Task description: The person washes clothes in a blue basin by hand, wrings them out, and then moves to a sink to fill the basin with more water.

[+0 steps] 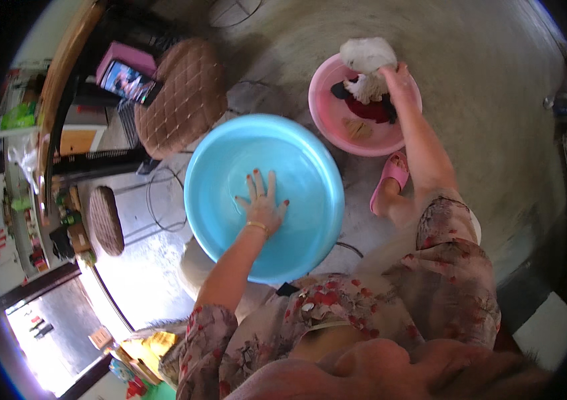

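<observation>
Before me stands a wide light-blue plastic basin (321,150). My left hand (262,202) is inside it, fingers spread and holding nothing, over the pale bottom; whether there is water in the basin is hard to tell. A smaller pink basin (319,107) sits beyond it to the right. Above the pink basin's far rim, my right hand (397,80) grips a bunched white cloth (367,54). Dark red and black cloth (368,110) lies in the pink basin, with white fringed material (365,89) over it and a tan piece (357,128) nearby.
A brown quilted cushioned seat (183,95) is left of the blue basin, with a phone (126,82) showing a picture propped by a pink box (131,55). Another brown cushioned stool (106,220) stands farther left. My foot in a pink slipper (391,180) is close to the pink basin.
</observation>
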The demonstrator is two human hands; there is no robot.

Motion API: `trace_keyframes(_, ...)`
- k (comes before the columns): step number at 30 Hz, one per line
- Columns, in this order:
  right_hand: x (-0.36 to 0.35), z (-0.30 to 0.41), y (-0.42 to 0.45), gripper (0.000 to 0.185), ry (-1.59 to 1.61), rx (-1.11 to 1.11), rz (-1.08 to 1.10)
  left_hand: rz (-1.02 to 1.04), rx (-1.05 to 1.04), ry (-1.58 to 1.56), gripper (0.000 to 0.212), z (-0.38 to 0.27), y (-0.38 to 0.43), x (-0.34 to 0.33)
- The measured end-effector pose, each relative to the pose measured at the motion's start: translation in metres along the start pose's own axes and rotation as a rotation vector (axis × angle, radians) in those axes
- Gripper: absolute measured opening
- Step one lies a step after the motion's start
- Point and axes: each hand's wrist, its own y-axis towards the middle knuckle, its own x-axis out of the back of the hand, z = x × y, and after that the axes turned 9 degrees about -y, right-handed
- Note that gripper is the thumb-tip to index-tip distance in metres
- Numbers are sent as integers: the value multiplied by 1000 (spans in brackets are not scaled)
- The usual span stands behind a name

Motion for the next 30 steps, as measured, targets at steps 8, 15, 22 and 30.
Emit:
trace_keyframes(8,64,114,-34,28,562,264,76,-3,22,34,74,-3,2,4)
trace_keyframes(15,106,213,-134,27,927,506,375,50,36,-36,72,-1,-2,13)
trace_keyframes(22,105,260,-218,26,1017,500,458,79,-15,-93,74,15,0,11)
trace_keyframes(30,96,253,-207,21,983,567,535,132,0,-4,87,7,-5,19)
